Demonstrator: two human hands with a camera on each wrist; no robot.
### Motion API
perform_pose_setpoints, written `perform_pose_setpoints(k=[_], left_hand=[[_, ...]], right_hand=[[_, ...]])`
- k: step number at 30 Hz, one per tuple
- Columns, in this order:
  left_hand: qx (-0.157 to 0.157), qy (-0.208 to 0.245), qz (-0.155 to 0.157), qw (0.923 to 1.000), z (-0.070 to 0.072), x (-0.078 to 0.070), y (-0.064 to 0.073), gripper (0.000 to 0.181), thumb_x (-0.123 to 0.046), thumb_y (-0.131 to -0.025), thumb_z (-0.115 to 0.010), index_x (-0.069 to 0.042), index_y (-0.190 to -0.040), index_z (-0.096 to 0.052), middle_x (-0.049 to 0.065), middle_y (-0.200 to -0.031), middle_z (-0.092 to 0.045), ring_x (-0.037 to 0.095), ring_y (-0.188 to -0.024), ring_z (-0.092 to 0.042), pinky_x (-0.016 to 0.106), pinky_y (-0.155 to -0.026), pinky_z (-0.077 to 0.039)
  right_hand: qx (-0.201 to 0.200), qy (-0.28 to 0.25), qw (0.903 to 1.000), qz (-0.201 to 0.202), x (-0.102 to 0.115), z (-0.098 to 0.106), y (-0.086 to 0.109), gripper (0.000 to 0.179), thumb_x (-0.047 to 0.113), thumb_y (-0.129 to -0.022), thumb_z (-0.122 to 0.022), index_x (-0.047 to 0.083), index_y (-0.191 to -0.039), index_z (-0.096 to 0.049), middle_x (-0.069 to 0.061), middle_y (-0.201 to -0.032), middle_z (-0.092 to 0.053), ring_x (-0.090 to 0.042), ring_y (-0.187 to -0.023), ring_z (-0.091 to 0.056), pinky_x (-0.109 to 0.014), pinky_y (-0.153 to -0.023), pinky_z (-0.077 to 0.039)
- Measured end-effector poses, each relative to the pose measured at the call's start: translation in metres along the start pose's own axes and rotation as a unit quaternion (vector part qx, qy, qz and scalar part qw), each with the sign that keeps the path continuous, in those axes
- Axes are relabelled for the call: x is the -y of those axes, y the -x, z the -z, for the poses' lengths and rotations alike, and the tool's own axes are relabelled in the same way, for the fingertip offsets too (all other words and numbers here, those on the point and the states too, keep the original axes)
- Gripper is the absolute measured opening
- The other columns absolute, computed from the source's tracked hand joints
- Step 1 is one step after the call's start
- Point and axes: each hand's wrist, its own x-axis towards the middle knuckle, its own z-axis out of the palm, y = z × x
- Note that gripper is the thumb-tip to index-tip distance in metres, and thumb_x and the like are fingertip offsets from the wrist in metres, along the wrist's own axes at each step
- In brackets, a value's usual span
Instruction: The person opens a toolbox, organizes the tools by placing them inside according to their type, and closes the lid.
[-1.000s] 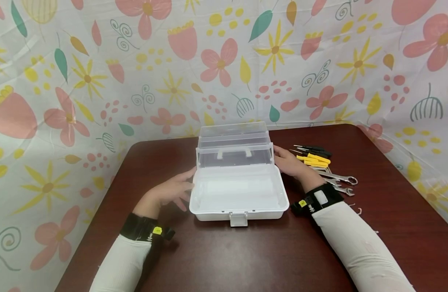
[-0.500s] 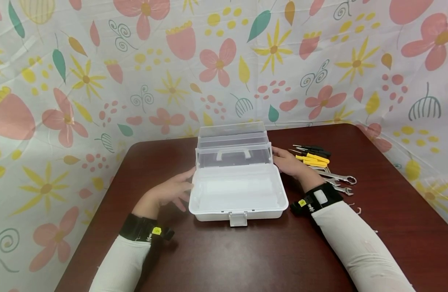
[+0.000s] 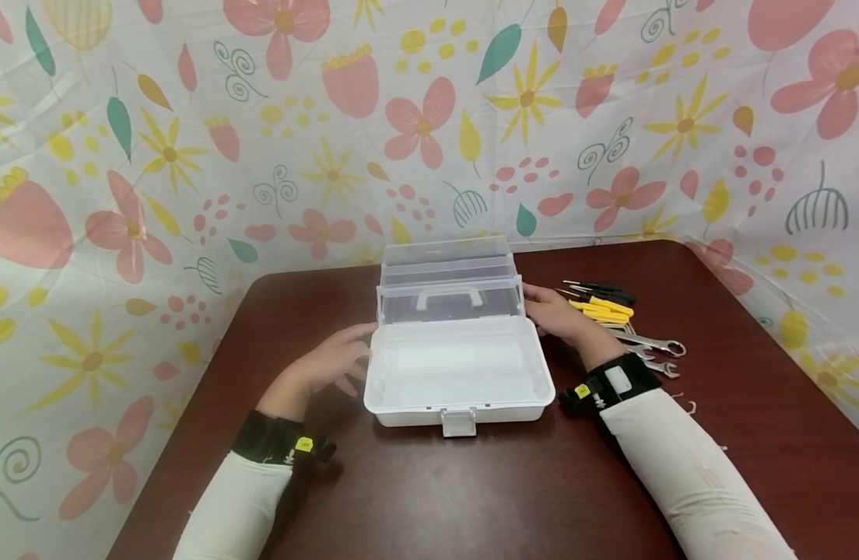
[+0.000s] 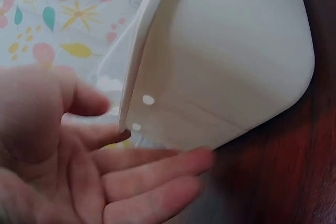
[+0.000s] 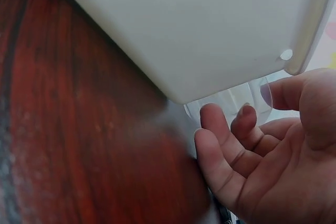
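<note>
A white plastic toolbox [image 3: 461,365] sits on the table with its see-through lid [image 3: 447,268] tipped back, showing the lid's white handle. Nothing lies in its tray; the clear latch hangs at the front. Beside the left wall, my left hand [image 3: 338,360] has its fingers loosely extended; in the left wrist view a fingertip meets the rim near the back corner. My right hand [image 3: 557,311] is at the right back corner by the hinged lid. In the right wrist view its thumb [image 5: 286,93] touches the clear plastic, while the other fingers bend loosely under the box's corner.
Right of the box lie dark-handled screwdrivers [image 3: 601,291], yellow-handled tools [image 3: 604,309] and several metal wrenches [image 3: 650,342], partly behind the right forearm. A flowered cloth [image 3: 429,117] hangs behind the dark red table [image 3: 443,498].
The toolbox and both hands keep nearly the same places. Only a slight shift of the head view shows.
</note>
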Motion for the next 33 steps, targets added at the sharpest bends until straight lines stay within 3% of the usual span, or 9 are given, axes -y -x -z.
perform_pose_setpoints(k=[4,8,14,20,22,29,33], left_hand=[[-0.092,0.01,-0.041,0.9949,-0.006,-0.001,-0.006,0.049,-0.036,-0.106,-0.046,-0.019,-0.152,-0.049,0.015,-0.143,-0.061,0.037,-0.117,-0.069,0.054,-0.077,-0.063],[-0.139,0.01,-0.109,0.9841,-0.013,0.0,-0.013,0.056,-0.038,-0.108,-0.048,-0.022,-0.16,-0.037,0.016,-0.157,-0.049,0.036,-0.136,-0.058,0.055,-0.093,-0.059],[-0.131,-0.028,-0.181,0.9743,-0.018,0.001,-0.017,0.067,-0.025,-0.106,-0.053,-0.025,-0.166,-0.023,0.021,-0.158,-0.048,0.035,-0.144,-0.05,0.056,-0.118,-0.039],[-0.14,-0.034,-0.171,0.9748,-0.02,0.0,-0.016,0.068,-0.028,-0.106,-0.054,-0.03,-0.165,-0.022,0.017,-0.159,-0.047,0.033,-0.147,-0.046,0.057,-0.121,-0.036],[-0.138,-0.034,-0.172,0.9747,-0.021,-0.003,-0.013,0.068,-0.027,-0.106,-0.054,-0.028,-0.166,-0.021,0.018,-0.159,-0.046,0.034,-0.149,-0.043,0.057,-0.123,-0.032],[-0.129,-0.041,-0.182,0.974,-0.027,-0.028,0.009,0.067,-0.014,-0.107,-0.05,-0.012,-0.166,-0.018,0.023,-0.158,-0.046,0.037,-0.154,-0.035,0.058,-0.126,-0.024],[-0.123,-0.044,-0.182,0.9745,-0.024,-0.024,0.005,0.067,-0.014,-0.107,-0.049,-0.01,-0.166,-0.016,0.022,-0.159,-0.045,0.035,-0.154,-0.034,0.057,-0.126,-0.024]], right_hand=[[0.0,0.013,0.9999,-0.009,0.001,0.0,0.0,0.068,0.043,-0.106,-0.051,0.02,-0.165,-0.025,-0.023,-0.152,-0.053,-0.02,-0.093,-0.074,-0.042,-0.073,-0.064],[-0.019,0.067,0.9976,-0.009,0.009,0.004,0.004,0.065,0.042,-0.106,-0.051,0.019,-0.163,-0.032,-0.023,-0.142,-0.06,-0.023,-0.087,-0.075,-0.042,-0.07,-0.064],[-0.072,0.177,0.9813,0.023,0.036,0.025,0.022,0.06,0.034,-0.107,-0.052,0.005,-0.158,-0.04,-0.026,-0.12,-0.067,-0.034,-0.085,-0.07,-0.037,-0.065,-0.058],[-0.113,0.282,0.9506,0.064,0.061,0.069,0.031,0.056,0.035,-0.103,-0.06,0.006,-0.15,-0.052,-0.024,-0.116,-0.07,-0.034,-0.096,-0.067,-0.044,-0.081,-0.053],[-0.112,0.31,0.9423,0.059,0.069,0.085,0.034,0.058,0.037,-0.102,-0.06,0.006,-0.15,-0.051,-0.027,-0.122,-0.068,-0.037,-0.103,-0.065,-0.05,-0.087,-0.051],[-0.083,0.392,0.9141,0.064,0.082,0.134,0.031,0.055,0.033,-0.102,-0.062,-0.001,-0.144,-0.056,-0.03,-0.122,-0.066,-0.032,-0.089,-0.066,-0.042,-0.071,-0.05],[-0.068,0.415,0.906,0.051,0.079,0.149,0.025,0.047,0.027,-0.102,-0.062,-0.002,-0.139,-0.06,-0.031,-0.126,-0.063,-0.041,-0.104,-0.064,-0.054,-0.085,-0.053]])
